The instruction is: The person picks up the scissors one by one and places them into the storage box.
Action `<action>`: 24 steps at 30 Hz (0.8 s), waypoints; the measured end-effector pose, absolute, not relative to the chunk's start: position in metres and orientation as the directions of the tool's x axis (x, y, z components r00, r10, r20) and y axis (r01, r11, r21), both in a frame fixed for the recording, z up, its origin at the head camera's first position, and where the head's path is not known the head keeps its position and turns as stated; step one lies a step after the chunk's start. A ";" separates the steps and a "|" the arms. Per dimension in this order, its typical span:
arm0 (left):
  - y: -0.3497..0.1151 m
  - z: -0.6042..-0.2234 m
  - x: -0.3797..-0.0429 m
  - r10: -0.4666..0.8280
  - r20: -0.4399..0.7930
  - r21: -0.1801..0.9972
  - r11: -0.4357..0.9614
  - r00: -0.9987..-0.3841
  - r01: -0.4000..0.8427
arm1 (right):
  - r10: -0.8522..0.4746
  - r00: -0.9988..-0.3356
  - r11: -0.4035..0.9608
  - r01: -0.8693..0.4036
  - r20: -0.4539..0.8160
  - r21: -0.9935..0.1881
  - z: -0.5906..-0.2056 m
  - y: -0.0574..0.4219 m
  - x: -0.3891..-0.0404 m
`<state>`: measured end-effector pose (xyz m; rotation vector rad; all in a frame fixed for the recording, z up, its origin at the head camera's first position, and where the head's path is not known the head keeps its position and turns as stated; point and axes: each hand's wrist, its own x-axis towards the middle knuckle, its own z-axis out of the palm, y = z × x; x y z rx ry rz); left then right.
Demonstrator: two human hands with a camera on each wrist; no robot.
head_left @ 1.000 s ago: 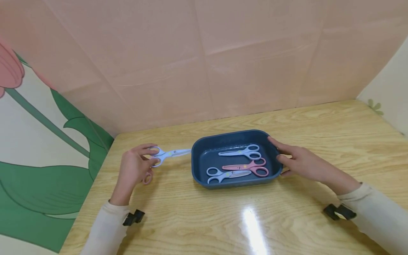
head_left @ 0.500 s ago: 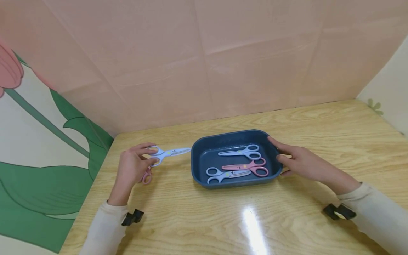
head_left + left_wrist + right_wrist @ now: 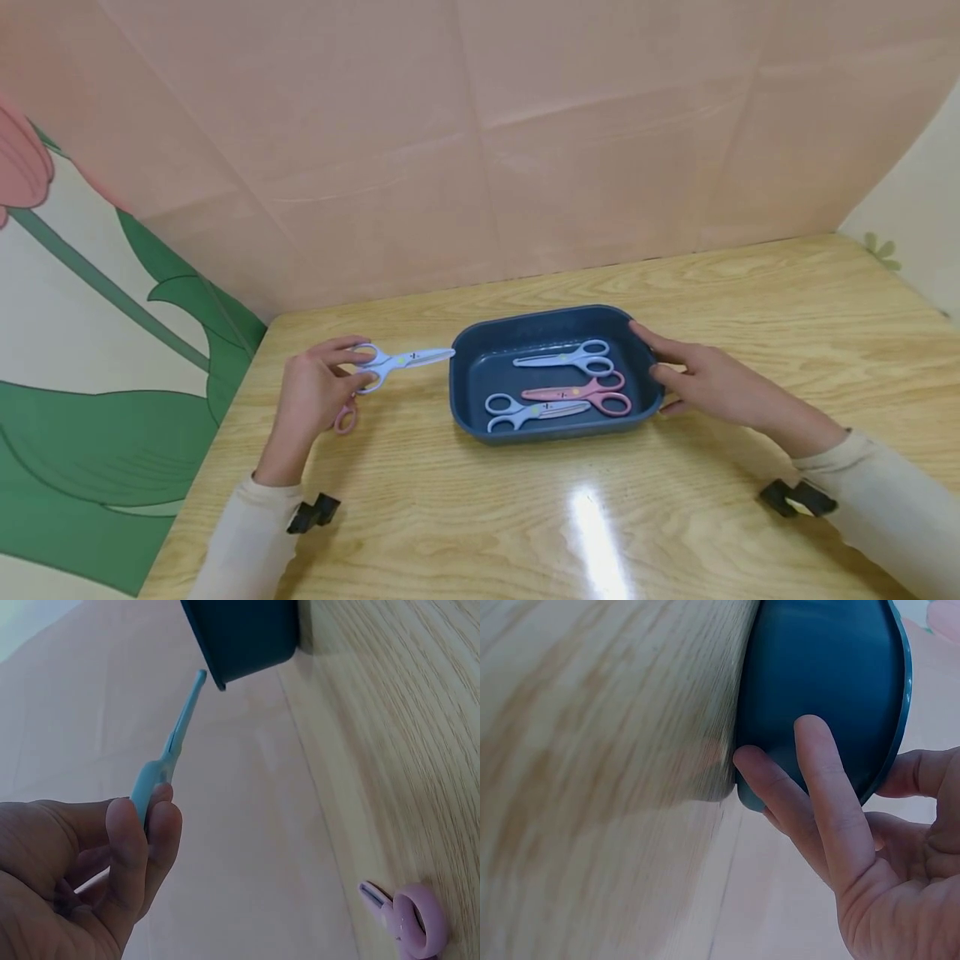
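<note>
Left of a dark blue plastic bin (image 3: 468, 333), my left hand (image 3: 315, 390) pinches blue scissors (image 3: 397, 360) by their finger loops. In the left wrist view, these scissors (image 3: 161, 761) are seen edge-on above the table, blades pointing at the bin (image 3: 251, 634). Their tip overlaps the bin's left rim in the head view. My right hand (image 3: 697, 379) holds the bin's right end, with digits at the rim and fingers (image 3: 829, 791) against the outer wall. Inside lie light blue scissors (image 3: 573, 358), pink scissors (image 3: 577, 392) and another blue pair (image 3: 536, 411).
Pink scissors (image 3: 420, 919) lie on the wooden table (image 3: 450, 517) below my left hand, mostly hidden by it in the head view. A pinkish covered wall (image 3: 480, 150) rises behind the table, and a wall with painted flowers (image 3: 97, 333) stands at the left.
The blue scissors in my left hand have shifted slightly right, so their tip now overlaps the bin's rim. My right hand and the bin stay where they were.
</note>
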<state>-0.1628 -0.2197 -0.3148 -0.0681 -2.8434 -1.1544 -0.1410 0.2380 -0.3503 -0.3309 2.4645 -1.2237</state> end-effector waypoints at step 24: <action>-0.185 -0.307 -0.169 0.122 0.101 0.633 0.758 -0.987 0.158 | -0.364 -0.906 0.581 -0.042 -0.214 -0.813 -0.349 0.238 -0.140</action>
